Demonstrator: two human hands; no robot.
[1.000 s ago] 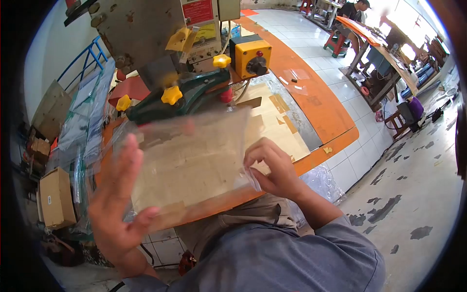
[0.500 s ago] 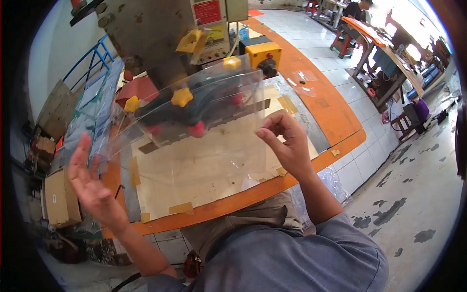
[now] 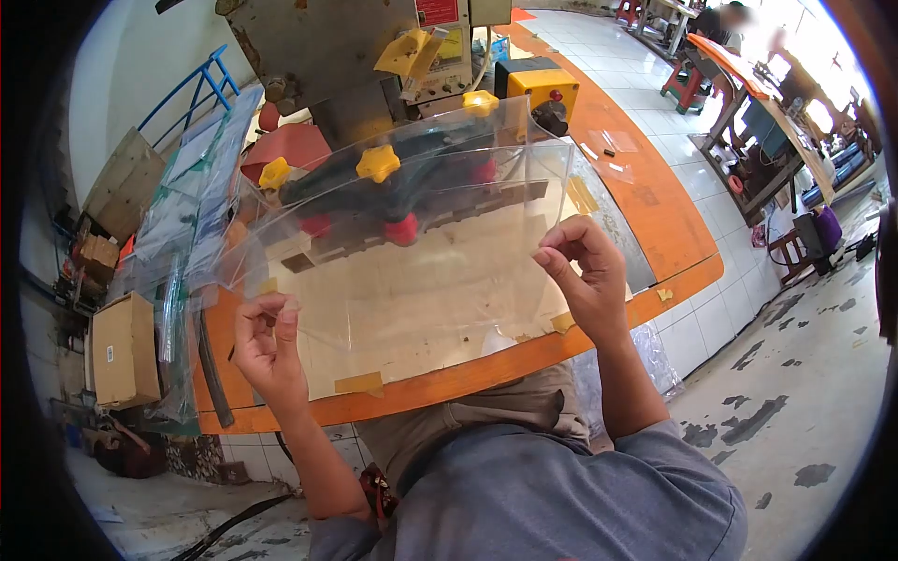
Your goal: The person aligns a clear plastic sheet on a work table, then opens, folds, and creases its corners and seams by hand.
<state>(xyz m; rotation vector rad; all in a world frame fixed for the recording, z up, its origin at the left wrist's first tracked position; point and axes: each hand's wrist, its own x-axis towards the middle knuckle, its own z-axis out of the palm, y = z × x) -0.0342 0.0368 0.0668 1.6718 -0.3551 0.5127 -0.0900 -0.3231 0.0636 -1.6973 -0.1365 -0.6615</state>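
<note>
A clear plastic sheet (image 3: 421, 280) spans the space between my hands, over a pale board (image 3: 449, 351) with tape at its edges. My left hand (image 3: 271, 346) pinches the sheet near its lower left corner. At its right edge my right hand (image 3: 585, 271) grips it between thumb and finger. Through the film show the dark clamp bar of a machine, a yellow star knob (image 3: 378, 164) and a red foot (image 3: 401, 230). The board lies on an orange table (image 3: 692, 243).
The machine body (image 3: 318, 51) stands behind, with a yellow control box (image 3: 543, 86) on its right. Plastic sheets are stacked at the left above a cardboard box (image 3: 124, 353). A person (image 3: 718, 26) sits at a far workbench at the upper right.
My left hand has moved in from the left and closed on the sheet's edge. The sheet is now spread between both hands, and the view has shifted slightly.
</note>
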